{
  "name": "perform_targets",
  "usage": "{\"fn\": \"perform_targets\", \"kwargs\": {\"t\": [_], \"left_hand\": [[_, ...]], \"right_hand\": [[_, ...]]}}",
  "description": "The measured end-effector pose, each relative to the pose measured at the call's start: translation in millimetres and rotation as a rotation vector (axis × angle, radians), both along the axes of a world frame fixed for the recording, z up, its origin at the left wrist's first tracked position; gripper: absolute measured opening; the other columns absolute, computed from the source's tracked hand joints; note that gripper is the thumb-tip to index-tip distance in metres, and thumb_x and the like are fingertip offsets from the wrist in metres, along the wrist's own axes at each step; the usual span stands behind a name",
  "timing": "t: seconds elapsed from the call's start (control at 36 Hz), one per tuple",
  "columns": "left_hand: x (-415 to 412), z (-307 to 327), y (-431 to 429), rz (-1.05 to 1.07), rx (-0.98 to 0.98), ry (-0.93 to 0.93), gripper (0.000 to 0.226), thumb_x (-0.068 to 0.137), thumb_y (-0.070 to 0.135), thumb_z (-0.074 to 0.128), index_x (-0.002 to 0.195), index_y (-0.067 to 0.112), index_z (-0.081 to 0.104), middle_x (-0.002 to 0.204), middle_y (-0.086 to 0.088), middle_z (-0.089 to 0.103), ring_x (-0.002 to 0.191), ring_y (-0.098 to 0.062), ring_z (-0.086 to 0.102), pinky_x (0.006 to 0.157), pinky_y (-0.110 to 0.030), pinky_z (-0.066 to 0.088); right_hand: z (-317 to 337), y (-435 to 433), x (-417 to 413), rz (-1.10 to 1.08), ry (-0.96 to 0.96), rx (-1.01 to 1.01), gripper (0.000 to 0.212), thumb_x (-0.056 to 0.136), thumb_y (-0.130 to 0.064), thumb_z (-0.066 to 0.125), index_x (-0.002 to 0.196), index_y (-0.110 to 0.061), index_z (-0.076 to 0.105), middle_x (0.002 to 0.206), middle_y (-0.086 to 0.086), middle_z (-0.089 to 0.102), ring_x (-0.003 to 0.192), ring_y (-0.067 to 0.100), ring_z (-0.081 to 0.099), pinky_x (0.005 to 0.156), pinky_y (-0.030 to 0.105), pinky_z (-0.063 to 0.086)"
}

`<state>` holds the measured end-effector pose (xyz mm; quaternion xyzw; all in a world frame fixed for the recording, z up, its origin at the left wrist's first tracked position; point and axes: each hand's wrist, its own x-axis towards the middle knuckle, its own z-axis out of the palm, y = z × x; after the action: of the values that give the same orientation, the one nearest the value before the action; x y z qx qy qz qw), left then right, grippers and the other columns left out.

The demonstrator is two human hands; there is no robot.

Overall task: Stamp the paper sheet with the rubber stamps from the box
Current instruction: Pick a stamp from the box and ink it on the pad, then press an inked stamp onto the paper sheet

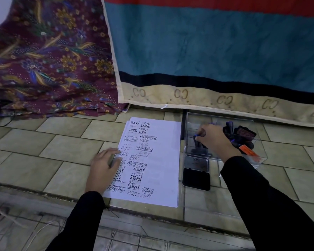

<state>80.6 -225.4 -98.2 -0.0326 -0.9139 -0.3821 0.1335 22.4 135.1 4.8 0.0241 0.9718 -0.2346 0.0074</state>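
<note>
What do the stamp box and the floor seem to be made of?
The beige floor looks like ceramic tile, given its grout lines. The see-through rectangular box looks like glossy clear plastic, perhaps acrylic: the floor shows through its walls.

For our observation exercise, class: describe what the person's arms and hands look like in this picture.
Both arms wear long, plain black sleeves, the left sleeve and right sleeve reaching the wrists. The left hand and right hand are bare, without gloves.

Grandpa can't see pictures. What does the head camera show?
A person's right hand grips a dark rubber stamp inside a clear plastic box, while the left hand rests on a white paper sheet covered in black stamp marks.
</note>
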Motion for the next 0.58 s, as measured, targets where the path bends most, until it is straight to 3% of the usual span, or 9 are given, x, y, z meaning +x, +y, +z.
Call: {"fn": "perform_targets", "kwargs": {"t": [0.19, 0.28, 0.36, 0.5, 0.58], "left_hand": [[-1, -1, -1, -0.005, -0.014, 0.015, 0.038, 0.086, 0.045, 0.052, 0.111, 0.022, 0.069, 0.117, 0.013, 0.062, 0.114, -0.012, 0.055, 0.105, -0.042, 0.042], [-2, -2, -2, 0.0, -0.024, 0.024, 0.038, 0.086, 0.045, 0.051, 0.11, 0.022, 0.069, 0.117, 0.012, 0.064, 0.114, -0.012, 0.056, 0.105, -0.045, 0.042], [-2, -3, -2, 0.002, -0.024, 0.032, 0.037, 0.086, 0.045, 0.052, 0.109, 0.022, 0.069, 0.116, 0.011, 0.064, 0.114, -0.012, 0.056, 0.105, -0.047, 0.042], [-2, -2, -2, 0.004, -0.035, 0.029, 0.039, 0.086, 0.046, 0.051, 0.11, 0.021, 0.07, 0.116, 0.014, 0.062, 0.114, -0.014, 0.055, 0.105, -0.045, 0.042], [-2, -2, -2, 0.0, -0.037, 0.031, 0.037, 0.086, 0.045, 0.052, 0.11, 0.022, 0.069, 0.116, 0.014, 0.063, 0.113, -0.013, 0.056, 0.104, -0.045, 0.043]], "right_hand": [[2, 2, -8, 0.051, -0.012, 0.09, 0.011, 0.086, -0.011, 0.062, 0.085, -0.003, 0.07, 0.095, 0.011, 0.07, 0.09, 0.024, 0.063, 0.079, 0.028, 0.05], [10, 10, -16, -0.059, 0.08, 0.012, 0.019, 0.086, -0.005, 0.051, 0.082, 0.003, 0.067, 0.088, 0.017, 0.07, 0.084, 0.029, 0.065, 0.074, 0.034, 0.052], [17, 22, -31, -0.126, 0.191, -0.005, 0.017, 0.084, 0.0, 0.05, 0.083, 0.0, 0.066, 0.087, 0.016, 0.067, 0.082, 0.03, 0.061, 0.071, 0.031, 0.049], [15, 25, -51, -0.156, -0.029, 0.185, 0.011, 0.085, 0.004, 0.049, 0.084, 0.003, 0.061, 0.083, 0.018, 0.061, 0.077, 0.032, 0.06, 0.063, 0.036, 0.05], [14, 18, -54, -0.101, -0.067, 0.305, 0.012, 0.086, 0.008, 0.047, 0.092, 0.005, 0.058, 0.097, 0.023, 0.061, 0.085, 0.036, 0.059, 0.07, 0.038, 0.049]]}}
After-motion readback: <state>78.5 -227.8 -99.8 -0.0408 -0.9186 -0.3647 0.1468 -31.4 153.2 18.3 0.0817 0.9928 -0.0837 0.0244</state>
